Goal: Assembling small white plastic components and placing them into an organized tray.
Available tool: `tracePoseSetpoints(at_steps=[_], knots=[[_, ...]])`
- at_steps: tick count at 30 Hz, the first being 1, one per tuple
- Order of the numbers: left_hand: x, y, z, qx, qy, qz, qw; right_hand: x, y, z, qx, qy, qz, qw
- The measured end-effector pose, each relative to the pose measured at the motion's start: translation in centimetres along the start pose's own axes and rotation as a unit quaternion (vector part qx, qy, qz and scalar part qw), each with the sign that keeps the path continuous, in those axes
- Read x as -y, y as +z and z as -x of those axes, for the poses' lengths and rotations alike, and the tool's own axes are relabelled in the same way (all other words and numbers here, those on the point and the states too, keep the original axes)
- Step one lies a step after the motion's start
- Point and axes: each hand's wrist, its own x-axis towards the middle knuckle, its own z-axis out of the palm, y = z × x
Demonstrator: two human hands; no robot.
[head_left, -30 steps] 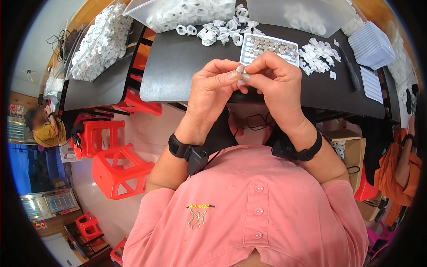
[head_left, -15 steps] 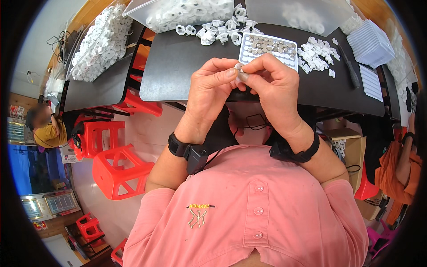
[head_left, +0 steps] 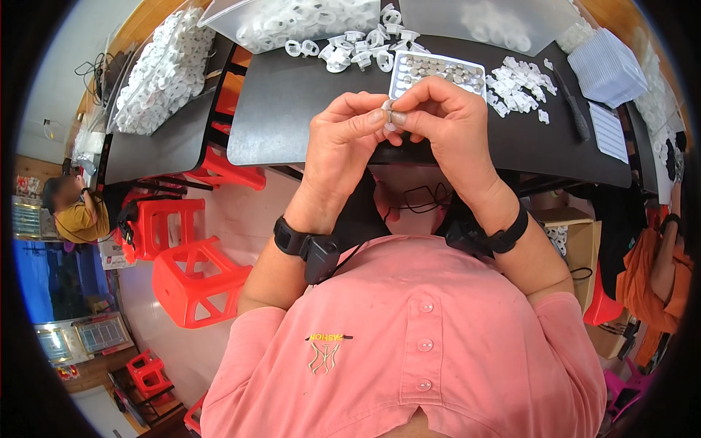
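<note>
My left hand (head_left: 337, 139) and my right hand (head_left: 451, 128) meet in front of the table's near edge. Their thumbs and fingers pinch a small white plastic part (head_left: 391, 126), mostly hidden by the fingertips. Just beyond my right hand lies a white tray (head_left: 396, 89) with several silver-grey round discs (head_left: 438, 69) in it. Right of the tray, small white plastic clips (head_left: 520, 86) are heaped loosely. White ring-shaped plastic pieces (head_left: 358, 52) are scattered beyond my left hand.
Translucent bins (head_left: 475, 25) of white pieces stand at the back. A filled clear bag (head_left: 164, 73) sits on the left table. At right are a dark-handled tool (head_left: 573, 109) and stacked trays (head_left: 607, 69). Red stools (head_left: 193, 281) stand left; another person (head_left: 79, 208) is farther off.
Both hands have shifted slightly left, still pinching the white part. My right thumb has moved up a little, and more of the part shows below the fingertips.
</note>
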Motion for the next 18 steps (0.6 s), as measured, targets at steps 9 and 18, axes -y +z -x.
tracePoseSetpoints(at_steps=[9, 18], knots=[[0.2, -0.8, 0.1, 0.014, -0.015, 0.033, 0.999, 0.7, 0.5, 0.4, -0.043, 0.040, 0.072, 0.996], [0.5, -1.1, -0.1, 0.013, -0.033, 0.053, 0.998, -0.8, 0.5, 1.5, -0.022, -0.221, 0.257, 0.940]])
